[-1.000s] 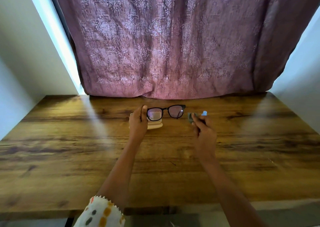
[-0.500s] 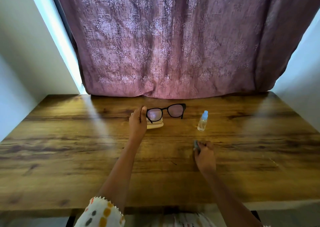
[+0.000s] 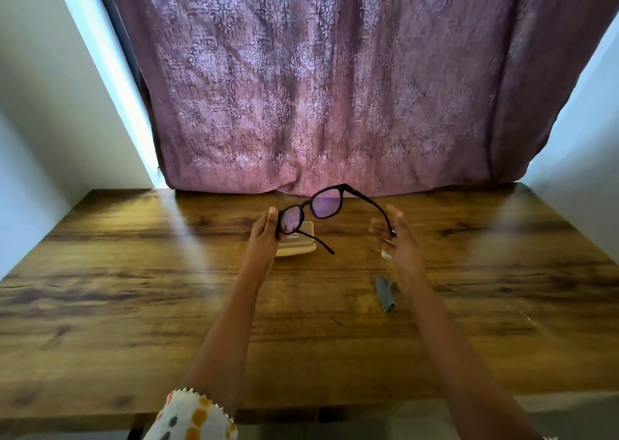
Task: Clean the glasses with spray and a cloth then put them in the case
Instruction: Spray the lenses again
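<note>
Black-framed glasses point(image 3: 326, 203) are held up over the far middle of the table, temples unfolded and tilted up to the right. My left hand point(image 3: 264, 230) grips them at the left lens. My right hand point(image 3: 397, 238) is at the tip of the right temple, which lies between thumb and fingers; the fingers are apart and the hand is blurred. A beige case point(image 3: 298, 250) lies on the table behind my left hand. The spray bottle point(image 3: 386, 254) is almost hidden behind my right hand, only its base showing. The small grey cloth point(image 3: 385, 294) lies crumpled on the table beside my right wrist.
The wooden table point(image 3: 167, 305) runs to a mauve patterned curtain point(image 3: 318, 87) at the back. White walls close in on both sides. The table's front edge is near my elbows.
My right hand dropped the cloth on the table and rose to the right temple. My left hand lifted the glasses higher and turned them, temples now unfolded.
</note>
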